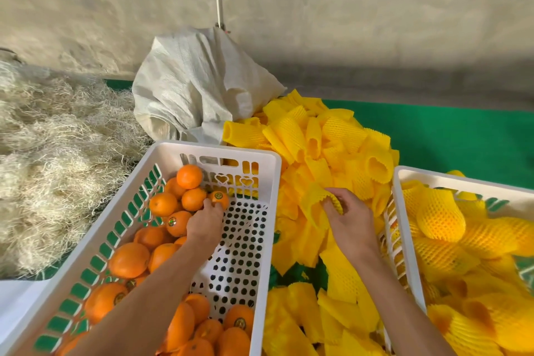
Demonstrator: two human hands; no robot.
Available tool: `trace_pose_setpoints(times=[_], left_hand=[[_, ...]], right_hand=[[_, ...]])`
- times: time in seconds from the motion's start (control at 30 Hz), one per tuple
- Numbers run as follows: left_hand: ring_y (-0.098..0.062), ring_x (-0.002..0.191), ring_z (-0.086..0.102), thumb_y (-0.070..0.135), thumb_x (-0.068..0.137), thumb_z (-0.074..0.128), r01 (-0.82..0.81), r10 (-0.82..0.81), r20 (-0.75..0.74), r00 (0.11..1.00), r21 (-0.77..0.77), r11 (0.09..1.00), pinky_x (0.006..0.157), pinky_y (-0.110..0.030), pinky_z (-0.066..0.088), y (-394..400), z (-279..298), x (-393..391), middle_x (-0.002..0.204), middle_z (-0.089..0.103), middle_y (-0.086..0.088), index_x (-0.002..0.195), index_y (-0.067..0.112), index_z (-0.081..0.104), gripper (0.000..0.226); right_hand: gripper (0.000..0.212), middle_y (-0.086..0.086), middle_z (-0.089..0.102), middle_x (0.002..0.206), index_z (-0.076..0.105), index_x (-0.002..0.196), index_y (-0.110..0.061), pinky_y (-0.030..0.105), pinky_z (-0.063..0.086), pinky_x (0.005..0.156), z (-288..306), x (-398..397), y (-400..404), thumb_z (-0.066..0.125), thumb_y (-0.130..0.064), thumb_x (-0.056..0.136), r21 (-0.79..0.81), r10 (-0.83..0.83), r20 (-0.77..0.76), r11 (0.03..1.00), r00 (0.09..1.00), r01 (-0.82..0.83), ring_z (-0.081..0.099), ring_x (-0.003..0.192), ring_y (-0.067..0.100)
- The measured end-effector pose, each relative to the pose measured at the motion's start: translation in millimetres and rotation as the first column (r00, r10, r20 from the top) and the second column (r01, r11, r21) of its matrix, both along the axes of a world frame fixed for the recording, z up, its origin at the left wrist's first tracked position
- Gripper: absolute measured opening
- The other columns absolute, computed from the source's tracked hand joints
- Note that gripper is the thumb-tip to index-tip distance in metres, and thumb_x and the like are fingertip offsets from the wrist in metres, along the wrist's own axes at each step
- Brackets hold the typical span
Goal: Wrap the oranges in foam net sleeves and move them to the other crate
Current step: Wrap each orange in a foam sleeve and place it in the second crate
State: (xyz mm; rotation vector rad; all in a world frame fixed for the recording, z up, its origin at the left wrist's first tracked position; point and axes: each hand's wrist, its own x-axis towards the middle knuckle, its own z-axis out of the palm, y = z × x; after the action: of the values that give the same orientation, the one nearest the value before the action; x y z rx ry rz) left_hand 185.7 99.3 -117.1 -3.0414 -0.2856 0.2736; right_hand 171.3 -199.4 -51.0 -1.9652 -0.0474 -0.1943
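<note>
A white crate (222,150) on the left holds several bare oranges. My left hand (203,224) reaches into it and closes its fingers on one orange (220,198) near the far wall. A loose pile of yellow foam net sleeves (326,147) lies between the two crates. My right hand (348,218) pinches one yellow sleeve (316,201) at the near edge of that pile. The white crate on the right (404,179) holds several oranges wrapped in yellow sleeves, such as one (440,214) near its far end.
A crumpled white woven sack (196,87) stands behind the left crate. Pale straw-like packing fibre (57,147) is heaped at the left. A green mat (462,133) covers the surface at the right. A grey wall rises behind.
</note>
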Motion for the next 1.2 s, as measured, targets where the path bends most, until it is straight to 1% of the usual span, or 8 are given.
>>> trace_pose_setpoints(times=[0.17, 0.33, 0.4, 0.5, 0.57, 0.63, 0.77, 1.2], left_hand=[[-0.031, 0.112, 0.064, 0.031, 0.093, 0.072, -0.036, 0.147, 0.198, 0.969, -0.477, 0.878, 0.087, -0.045, 0.058, -12.3, 30.2, -7.3, 0.134, 0.056, -0.010, 0.139, 0.015, 0.053, 0.052], [0.001, 0.102, 0.066, 0.060, 0.080, 0.080, 0.110, 0.494, 0.352, 0.795, -0.885, 0.453, 0.083, -0.022, 0.054, -47.0, 91.4, -29.5, 0.119, 0.071, 0.010, 0.140, 0.024, 0.061, 0.073], [0.000, 0.093, 0.069, 0.066, 0.073, 0.082, 0.189, 0.533, 0.235, 0.813, -0.972, 0.140, 0.082, -0.021, 0.052, -64.8, 114.3, -37.5, 0.104, 0.075, 0.011, 0.133, 0.021, 0.068, 0.077], [-0.013, 0.071, 0.062, 0.054, 0.064, 0.095, 0.005, 0.239, -0.167, 0.956, -0.811, -0.585, 0.071, -0.026, 0.055, -93.1, 127.6, -43.6, 0.080, 0.068, -0.002, 0.116, 0.012, 0.078, 0.069], [-0.016, 0.073, 0.060, 0.042, 0.062, 0.098, -0.222, -0.022, -0.328, 0.944, -0.587, -0.779, 0.069, -0.025, 0.057, -115.2, 130.2, -50.5, 0.098, 0.069, -0.011, 0.123, 0.010, 0.075, 0.073], [-0.019, 0.085, 0.061, 0.048, 0.054, 0.100, -0.276, -0.082, -0.325, 0.942, -0.612, -0.741, 0.075, -0.027, 0.057, -132.0, 123.9, -53.5, 0.117, 0.066, -0.015, 0.133, 0.011, 0.067, 0.094], [-0.016, 0.129, 0.059, 0.078, 0.041, 0.090, -0.133, 0.020, -0.158, 0.987, -0.889, -0.438, 0.112, -0.039, 0.043, -140.6, 105.9, -51.9, 0.137, 0.068, 0.004, 0.137, 0.019, 0.064, 0.116], [-0.034, 0.128, 0.064, 0.055, 0.053, 0.099, -0.283, -0.167, -0.229, 0.959, -0.740, -0.610, 0.110, -0.059, 0.048, -133.9, 95.5, -49.3, 0.138, 0.067, -0.012, 0.135, 0.018, 0.065, 0.096]], right_hand=[[0.022, -0.018, 0.066, 0.106, 0.067, 0.118, -0.032, 0.007, 0.045, 0.081, -0.9, -0.7, 2.7, 0.067, -0.022, 0.097, -0.019, -0.011, -0.007, 1.000, 1.000, 0.011, 0.059, 0.097, -0.010], [0.013, 0.001, 0.070, 0.081, 0.072, 0.108, -0.023, 0.026, 0.053, 0.048, -4.8, -2.6, 5.2, 0.068, -0.028, 0.097, -0.040, -0.095, -0.017, 0.995, 0.995, 0.094, 0.064, 0.063, 0.016], [0.015, 0.003, 0.070, 0.081, 0.072, 0.109, -0.020, 0.025, 0.057, 0.047, -5.2, -2.1, 5.4, 0.070, -0.027, 0.096, 0.031, -0.128, -0.081, 0.991, 0.988, 0.131, 0.067, 0.065, 0.012], [0.019, -0.001, 0.069, 0.080, 0.067, 0.111, -0.023, 0.032, 0.059, 0.048, -2.2, -1.9, 4.3, 0.072, -0.029, 0.094, 0.035, -0.178, -0.116, 0.983, 0.977, 0.183, 0.068, 0.064, 0.011], [0.020, -0.005, 0.067, 0.078, 0.062, 0.107, -0.028, 0.040, 0.059, 0.053, 0.1, -3.0, 2.5, 0.073, -0.032, 0.091, -0.062, -0.219, -0.098, 0.975, 0.971, 0.213, 0.066, 0.059, 0.014], [0.024, -0.007, 0.066, 0.079, 0.057, 0.103, -0.029, 0.040, 0.055, 0.058, 1.0, -4.6, -0.1, 0.075, -0.030, 0.088, -0.154, -0.243, -0.078, 0.961, 0.967, 0.229, 0.064, 0.065, 0.013], [0.027, 0.002, 0.066, 0.084, 0.062, 0.111, -0.020, 0.034, 0.044, 0.059, 3.3, -6.8, -5.9, 0.075, -0.021, 0.087, -0.331, -0.272, 0.004, 0.908, 0.962, 0.258, 0.062, 0.073, 0.024], [0.015, 0.009, 0.075, 0.085, 0.073, 0.092, -0.020, 0.038, 0.054, 0.061, 15.9, -16.7, 1.1, 0.080, -0.026, 0.080, -0.547, -0.205, 0.102, 0.806, 0.973, 0.227, 0.069, 0.077, 0.035]])
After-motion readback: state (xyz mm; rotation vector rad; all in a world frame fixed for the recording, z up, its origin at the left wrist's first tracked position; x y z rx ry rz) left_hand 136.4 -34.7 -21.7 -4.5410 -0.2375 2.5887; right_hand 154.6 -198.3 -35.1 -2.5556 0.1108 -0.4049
